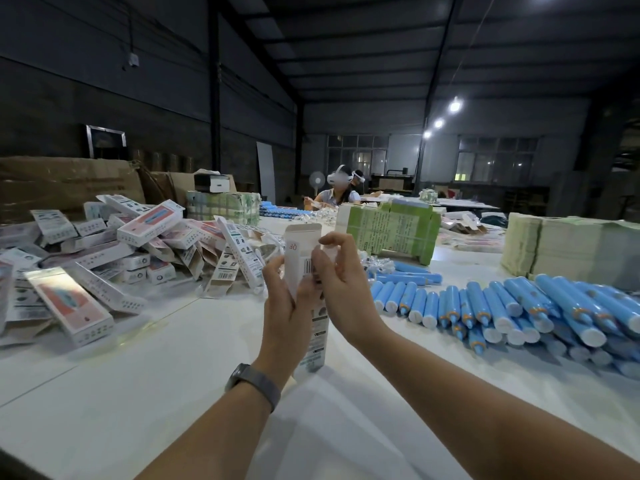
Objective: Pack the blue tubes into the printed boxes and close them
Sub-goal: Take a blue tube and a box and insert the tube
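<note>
Fingers of the left hand (282,292) curl round the left side of an upright printed box (306,289), with the thumb lying against its near face beside the barcode. The right hand (341,282) meets the box from the right: its thumb presses on the barcode face, and its index finger arches over toward the top, the other fingers loosely bent behind. Whether those fingers touch the box cannot be told. The box's top flap (302,231) stands open, white inside, and its lower end hangs just above the white table (166,368), near the left wrist with its grey band (254,381). What is inside the box cannot be seen.

To the right on the table lie the blue tubes (512,306), many of them side by side and stacked, white flat ends and orange-collared tips facing near. A few more tubes (405,273) lie farther back, just beside the right hand. To the left sits a loose heap of printed boxes (138,244), some with pink faces, several with flaps open. Beyond the hands stands a bundle of green folded sheets (394,233), and at far right a tall pale stack (568,247). Far across the table two people (341,194) wearing white headsets sit working.
</note>
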`<state>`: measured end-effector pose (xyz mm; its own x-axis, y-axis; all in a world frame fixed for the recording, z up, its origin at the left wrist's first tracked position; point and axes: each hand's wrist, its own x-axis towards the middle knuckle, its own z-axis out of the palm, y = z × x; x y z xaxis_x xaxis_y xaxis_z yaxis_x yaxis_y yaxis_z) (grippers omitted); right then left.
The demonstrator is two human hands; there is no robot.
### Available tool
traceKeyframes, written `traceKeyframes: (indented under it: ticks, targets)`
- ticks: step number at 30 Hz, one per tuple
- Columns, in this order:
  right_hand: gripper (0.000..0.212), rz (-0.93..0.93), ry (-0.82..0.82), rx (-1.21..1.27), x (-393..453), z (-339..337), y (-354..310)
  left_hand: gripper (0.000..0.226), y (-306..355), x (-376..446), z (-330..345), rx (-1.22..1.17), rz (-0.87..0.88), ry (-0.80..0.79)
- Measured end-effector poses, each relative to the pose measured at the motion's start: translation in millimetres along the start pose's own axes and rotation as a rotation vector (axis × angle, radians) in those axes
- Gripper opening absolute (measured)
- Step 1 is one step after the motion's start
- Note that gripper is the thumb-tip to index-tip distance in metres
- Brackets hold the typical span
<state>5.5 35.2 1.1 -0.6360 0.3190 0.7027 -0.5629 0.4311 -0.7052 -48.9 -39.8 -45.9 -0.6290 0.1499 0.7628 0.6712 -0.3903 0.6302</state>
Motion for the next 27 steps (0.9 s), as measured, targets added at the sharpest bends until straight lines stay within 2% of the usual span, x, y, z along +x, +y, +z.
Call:
traceKeyframes:
  ticks: [5,8,14,18,23,27]
  targets:
    - [0.02,-0.002,0.029,0.017,-5.4,2.3,5.0,0.039,1.1,-0.6,1.8,0.145,0.095,0.022]
    - [0.028,-0.033,0.044,-0.063,-4.8,1.4,6.7,0.035,2.6,-1.8,2.8,0.186,0.098,0.013]
    - [0.041,0.002,0.094,-0.063,-2.3,4.0,12.7,0.024,4.2,-0.7,1.6,0.15,0.062,-0.004]
    - [0.033,0.013,0.127,-0.044,-0.2,5.5,15.9,0.023,5.2,-1.0,1.6,0.158,0.053,-0.005]
    - [0.011,-0.053,0.121,-0.118,-1.4,6.1,18.8,0.026,3.8,-1.0,1.4,0.152,0.033,-0.017]
    - [0.012,-0.039,0.083,-0.091,1.5,2.5,17.4,0.024,4.8,1.3,0.5,0.147,0.036,-0.018]
